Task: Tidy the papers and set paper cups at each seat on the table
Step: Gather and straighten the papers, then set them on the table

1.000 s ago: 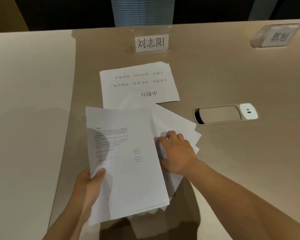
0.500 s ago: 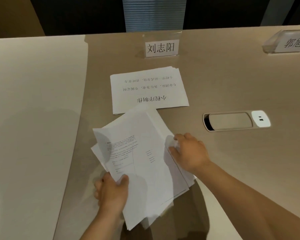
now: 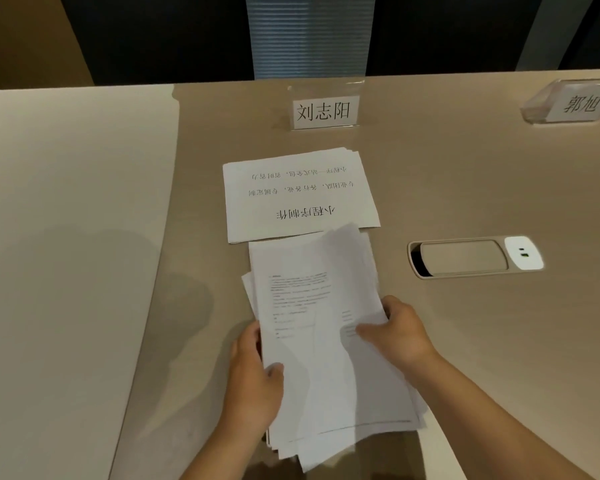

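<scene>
A loose sheaf of white printed papers (image 3: 321, 341) lies near the front edge of the tan table (image 3: 465, 341), its edges uneven. My left hand (image 3: 253, 379) grips the sheaf's left edge, thumb on top. My right hand (image 3: 394, 332) holds the right edge, thumb on the top sheet. Beyond the sheaf a second neat stack of papers (image 3: 300, 194) with large upside-down print lies flat, its near edge touched by the sheaf's top. No paper cups are in view.
A clear name card stand (image 3: 325, 110) faces me behind the far stack. Another name card (image 3: 574, 103) sits at the far right. A cable hatch with a white socket (image 3: 475, 256) is set into the table on the right. A lighter table section (image 3: 66, 237) fills the left.
The fanned, tilted sheets have been squared up and straightened. My left hand slid from the bottom corner to the left edge, and my right thumb moved onto the top sheet.
</scene>
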